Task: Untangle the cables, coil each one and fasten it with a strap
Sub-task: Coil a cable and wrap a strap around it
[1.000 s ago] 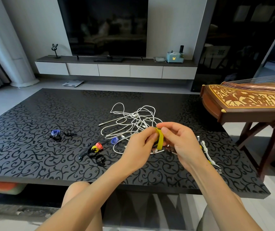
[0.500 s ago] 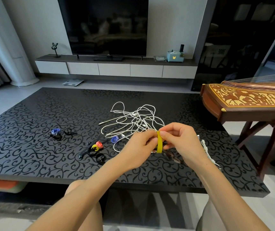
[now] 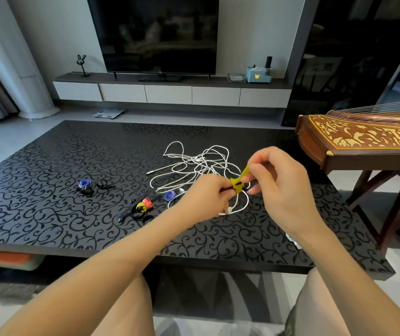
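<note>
Left hand (image 3: 206,196): pinches the slotted lower end of a flat yellow strap (image 3: 239,183) with curled fingers, above the near middle of the desk; also clasps a dark sliver there, too hidden to identify.
Right hand (image 3: 283,187): grips the strap's free tail between thumb and forefinger, up and to the right of the left hand, with the other fingers loosely bent.
Yellow strap: stretched taut and tilted between both hands, in the air just in front of the tangle.
Tangle of thin white cables (image 3: 194,163): lies loose on the desk just behind the hands in overlapping loops, with one plug end pointing left.
White cable loop (image 3: 243,206): sits below the hands with a connector at its near end; cannot tell whether held or resting on the desk.
Small blue rolled strap (image 3: 170,195): rests on the desk just left of the left hand.
Red and yellow rolled straps (image 3: 144,205): lie further left, touching a few black ones.
Second blue roll (image 3: 84,184): lies well apart to the left, beside black straps (image 3: 104,184).
Pale bundle (image 3: 291,238): mostly hidden behind the right forearm, near the desk's right edge.
Desk (image 3: 48,214): low, glossy black, covered in a scroll pattern.
Brown wooden zither with gold inlay (image 3: 363,139): stands on a frame to the right of the desk.
Dark television (image 3: 155,32): hangs over a long white cabinet (image 3: 170,94) at the far wall.
</note>
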The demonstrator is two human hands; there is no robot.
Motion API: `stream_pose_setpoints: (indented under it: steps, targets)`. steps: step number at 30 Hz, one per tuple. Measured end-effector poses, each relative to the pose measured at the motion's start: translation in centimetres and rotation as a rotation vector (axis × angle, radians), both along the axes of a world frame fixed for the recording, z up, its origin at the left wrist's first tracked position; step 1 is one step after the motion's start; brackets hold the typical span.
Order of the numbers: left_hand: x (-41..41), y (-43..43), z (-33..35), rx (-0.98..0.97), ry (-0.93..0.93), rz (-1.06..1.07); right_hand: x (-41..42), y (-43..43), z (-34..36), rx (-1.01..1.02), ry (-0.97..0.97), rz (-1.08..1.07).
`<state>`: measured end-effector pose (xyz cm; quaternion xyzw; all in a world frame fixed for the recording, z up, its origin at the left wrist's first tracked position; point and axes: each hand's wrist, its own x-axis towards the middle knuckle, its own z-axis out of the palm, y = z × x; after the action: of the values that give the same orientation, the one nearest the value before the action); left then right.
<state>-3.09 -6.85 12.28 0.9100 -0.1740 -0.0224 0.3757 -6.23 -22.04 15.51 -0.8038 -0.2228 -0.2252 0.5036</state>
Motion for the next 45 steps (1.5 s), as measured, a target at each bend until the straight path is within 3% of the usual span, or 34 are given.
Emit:
stream_pose_setpoints:
  steps: [5, 7, 9, 13, 18, 21, 26, 30, 33, 35, 37, 39, 42, 45]
  targets:
    - [0.2, 0.8, 1.6, -0.804, 0.766, -0.038, -1.7, -1.6, -1.5, 0.251, 0.162, 0.181]
    - [0.2, 1.3, 1.7, -1.084, 0.973, -0.018, -1.8, -2.1, -1.6, 0.310, 0.260, 0.173]
    - [0.2, 1.3, 1.5, -1.213, 1.033, -0.007, -1.4, -2.2, -1.8, 0.309, 0.339, 0.101]
    - [-0.1, 0.4, 0.7, -1.000, 0.862, -0.030, 0.1, -1.8, -2.4, 0.154, 0.496, -0.068]
    - [-0.6, 0.4, 0.8, -0.841, 0.734, -0.046, 0.8, -1.6, -1.9, 0.050, 0.719, 0.019]
    - [-1.2, 0.2, 0.8, -0.819, 0.710, -0.070, 0.9, -1.2, -1.4, -0.023, 0.764, -0.004]
    - [-1.4, 0.0, 0.1, -0.609, 0.548, -0.005, 1.4, -1.2, -0.9, -0.108, 0.760, -0.019]
    - [-1.6, -0.2, -0.9, -0.443, 0.492, 0.050, 1.5, -1.6, -0.9, -0.019, 0.817, 0.058]
    - [-1.6, -0.6, -1.7, -0.262, 0.287, 0.088, 1.0, -1.4, -1.7, 0.027, 0.764, 0.007]
    - [-1.5, -0.9, -2.2, -0.076, 0.034, 0.137, 1.0, -0.7, -3.0, 0.237, 0.808, -0.047]
    - [-1.5, -1.1, -2.6, -0.058, -0.049, 0.153, 1.1, -0.2, -4.2, 0.543, 0.940, -0.073]
    - [-1.3, -1.2, -2.6, -0.274, 0.130, 0.147, 1.1, -0.2, -4.9, 0.652, 1.051, -0.077]
    - [-1.0, -1.1, -2.2, -0.647, 0.509, 0.158, 0.9, -0.5, -5.1, 0.527, 1.117, -0.047]
    - [-1.2, -0.8, -1.8, -0.813, 0.768, 0.104, 0.9, -0.8, -4.6, 0.387, 1.075, -0.032]
